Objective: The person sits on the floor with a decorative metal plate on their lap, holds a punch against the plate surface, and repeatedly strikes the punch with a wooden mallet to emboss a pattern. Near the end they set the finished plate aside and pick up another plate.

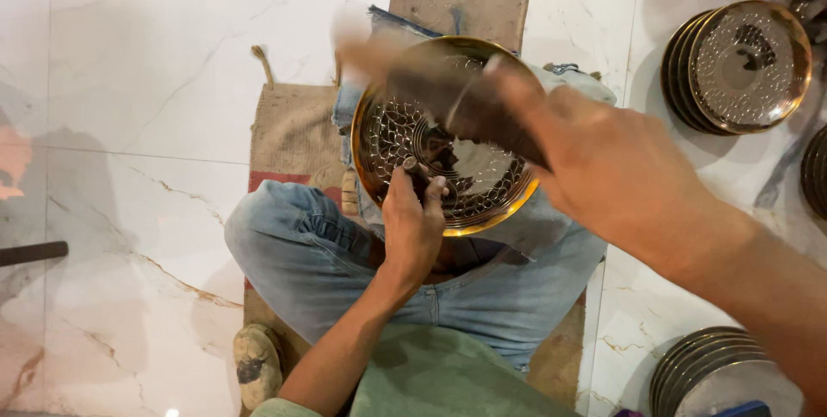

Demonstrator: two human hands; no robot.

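A round brass plate [448,137], gold at the rim and covered inside with a hammered scale-like pattern around a smooth centre, rests tilted on the lap of a person sitting cross-legged in blue jeans [301,253] on a burlap mat [293,128] laid over a white marble floor [129,81]. The left hand [413,223] is closed around a short metal punch [415,169], its tip set against the patterned face near the centre of the plate. The right hand [603,163] is clenched on the handle of a hammer [422,81], which is blurred with motion above the far side of the plate. The plate looks like thin, stiff sheet metal: light enough to balance on the knees, rigid, but likely to dent wherever it is struck and slippery on its polished surface. Its rolled rim seems the safest place to take hold, since that spares the worked pattern. The punch is small and smooth, so it probably needs a firm full-finger grip low on the shaft. A stack of finished patterned plates [741,68] stands at the far right, and another stack of plates [711,374] lies at the near right.
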